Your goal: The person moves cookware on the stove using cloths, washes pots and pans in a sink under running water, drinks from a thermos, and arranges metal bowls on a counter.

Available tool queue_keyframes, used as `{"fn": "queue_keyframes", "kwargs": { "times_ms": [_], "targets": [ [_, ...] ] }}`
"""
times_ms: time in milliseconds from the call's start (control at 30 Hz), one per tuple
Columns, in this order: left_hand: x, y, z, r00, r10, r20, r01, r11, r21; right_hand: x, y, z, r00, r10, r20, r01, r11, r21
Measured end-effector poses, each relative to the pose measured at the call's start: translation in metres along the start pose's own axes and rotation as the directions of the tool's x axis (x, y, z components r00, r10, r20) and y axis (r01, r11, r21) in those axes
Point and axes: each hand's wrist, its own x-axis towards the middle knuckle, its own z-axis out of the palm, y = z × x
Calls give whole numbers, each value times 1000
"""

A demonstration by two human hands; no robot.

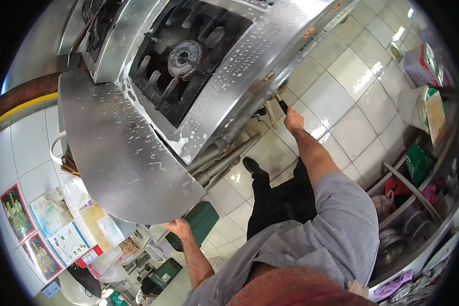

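Note:
A stainless-steel stove (224, 81) with a burner (184, 58) and soap suds on its top fills the upper middle. Beside it is a smooth steel panel (122, 158), spotted with foam and drops. My left hand (178, 228) grips this panel's lower edge, with the fingertips partly hidden by it. At the front of the stove, my right hand (294, 121) is closed around a black handle (282, 105). The handle's far end lies close to the stove's front fittings, and I cannot make out what it belongs to.
Wet, shiny floor tiles (336, 97) run along the right. Shelving (413, 191) with bowls and bags stands at the lower right, below a white bucket (413, 107). A dark green bin (201, 224) is by my left hand. Signs (18, 209) hang on the tiled wall.

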Motion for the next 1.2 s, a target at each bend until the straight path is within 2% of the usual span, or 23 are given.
{"fn": "queue_keyframes", "kwargs": {
  "times_ms": [133, 200, 233, 333, 400, 433, 467, 500, 533, 567, 600, 633, 667, 700, 767, 800, 867, 967, 1000, 1033, 1100, 1167, 1200],
  "targets": [
    [-9, -30, -6, 997, -27, -67, 27, 1000, -2, 61, -52, 29, 992, -67, -111, 67, 998, 1],
    [-12, -39, -12, 986, 161, 46, -166, 904, 394, 82, -75, 36, 969, -229, 93, 233, 972, -40],
    [-13, -45, -12, 988, 152, 27, -150, 903, 403, 86, -85, 42, 963, -249, 100, 254, 966, -44],
    [-16, -53, -14, 998, 61, -24, -51, 955, 293, 84, -104, 53, 893, -450, -7, 446, 885, 133],
    [-15, -49, -15, 999, 26, 48, -41, 942, 334, 73, -108, 53, 829, -551, -99, 558, 798, 227],
    [-11, -36, -10, 999, 17, 36, -28, 946, 322, 66, -101, 57, 839, -537, -89, 537, 793, 288],
    [-6, -22, -4, 1000, -17, -13, 18, 993, 113, 59, -96, 59, 849, -522, -79, 514, 784, 348],
    [-4, -13, -3, 996, -62, -60, 55, 993, -104, 43, -80, 65, 892, -451, 2, 409, 811, 418],
    [-2, -28, -7, 998, -69, 11, 70, 982, -175, 35, -56, 80, 924, -356, 140, 260, 852, 454],
    [-7, -48, -5, 999, -54, -6, 50, 967, -251, 28, -32, 96, 928, -251, 274, 103, 883, 458],
    [7, -11, -2, 1000, -9, -11, 6, 952, -307, 0, -12, 99, 935, -301, 185, 171, 843, 510],
    [17, 11, -7, 999, 53, 12, -49, 973, -223, 0, 31, 139, 956, -229, 182, 140, 904, 403],
    [17, 12, -7, 1000, -8, 11, 11, 955, -295, -51, 19, 96, 925, -103, 365, -77, 892, 445],
    [23, 20, -12, 999, 33, 15, -28, 964, -264, -74, 30, 89, 903, -102, 418, -112, 883, 457],
    [29, 17, -19, 995, 90, 46, -72, 948, -311, -146, -2, 34, 873, -15, 488, -179, 920, 349],
    [30, 9, -20, 993, 101, 63, -72, 930, -360, -167, -8, 19, 858, -71, 509, -96, 951, 295],
    [35, -6, -23, 991, 112, 72, -60, 858, -510, -216, -27, -20, 830, -276, 485, 53, 904, 424],
    [51, -24, -66, 998, 27, 57, 15, 768, -640, -278, -92, -73, 730, -360, 580, 295, 933, 207],
    [58, -35, -87, 998, 58, -21, -59, 813, -579, -305, -127, -93, 692, -352, 630, 367, 923, 112],
    [66, -49, -109, 998, 33, -46, -53, 814, -578, -331, -161, -108, 679, -355, 642, 391, 916, 92],
    [77, -83, -153, 961, 152, -233, -231, 903, -363, -378, -233, -123, 512, -368, 776, 393, 904, 169],
    [82, -110, -195, 928, 127, -349, -217, 948, -233, -408, -300, -116, 448, -444, 776, 277, 894, 352],
    [82, -119, -213, 905, 104, -412, -203, 958, -204, -417, -333, -107, 423, -528, 737, 351, 845, 403]
  ]
}}
